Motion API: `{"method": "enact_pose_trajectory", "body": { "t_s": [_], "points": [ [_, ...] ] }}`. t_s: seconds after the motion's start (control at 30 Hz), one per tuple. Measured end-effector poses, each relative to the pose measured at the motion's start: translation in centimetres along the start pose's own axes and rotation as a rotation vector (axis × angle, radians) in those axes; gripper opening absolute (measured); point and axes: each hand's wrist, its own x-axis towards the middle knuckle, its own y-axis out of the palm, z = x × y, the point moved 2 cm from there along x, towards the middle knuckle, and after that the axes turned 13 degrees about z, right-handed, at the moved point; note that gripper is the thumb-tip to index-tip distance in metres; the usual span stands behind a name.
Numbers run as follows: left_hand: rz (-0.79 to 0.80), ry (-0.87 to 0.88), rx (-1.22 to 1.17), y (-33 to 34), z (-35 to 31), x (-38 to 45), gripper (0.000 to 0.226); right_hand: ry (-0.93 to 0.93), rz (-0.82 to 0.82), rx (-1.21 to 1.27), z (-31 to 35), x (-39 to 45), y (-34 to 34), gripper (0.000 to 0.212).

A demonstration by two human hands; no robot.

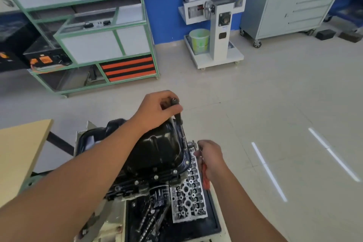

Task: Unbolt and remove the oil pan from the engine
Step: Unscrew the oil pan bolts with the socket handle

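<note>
The left hand (pixel 157 109) grips a ratchet (pixel 177 112) at the far-right edge of the pan (pixel 157 147), which sits bolted atop the engine (pixel 137 184). The right hand (pixel 211 158) pinches a red tool (pixel 205 178) (type unclear). Risk: the socket slipping off and rounding a bolt (pixel 156 177).

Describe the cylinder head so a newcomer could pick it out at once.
Start at the black oil pan bolted on top of the engine, in the lower middle of the view. Just right of it, below the right hand, the cylinder head lies in a dark tray. It is the only bright silver part there, a long slab full of round holes, beside dark greasy shafts.
</note>
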Motion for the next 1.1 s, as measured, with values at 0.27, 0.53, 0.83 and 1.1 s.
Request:
{"method": "enact_pose_trajectory", "body": {
  "t_s": [0.27, 0.53, 0.83, 1.1],
  "points": [
    [0.120, -0.005, 0.082, 0.4, 0.0, -0.1, 0.027, -0.035, 0.069, -0.001, 1.3, -1.1, 0.0, 0.014],
    [0.149, 0.011, 0.096, 0.9, -0.2, -0.1, 0.026, -0.154, 0.111, -0.292, -0.2, -1.2, 0.2, 0.008],
    [0.183, -0.025, 0.062, 0.7, 0.4, 0.3, 0.036, -0.470, -0.006, -0.938, -1.1, 0.2, 1.0, 0.017],
    [0.231, -0.036, 0.120, 0.6, -0.4, 0.1, 0.039, -0.427, 0.073, -1.026, -0.7, 0.8, 1.1, 0.020]
  ]
}}
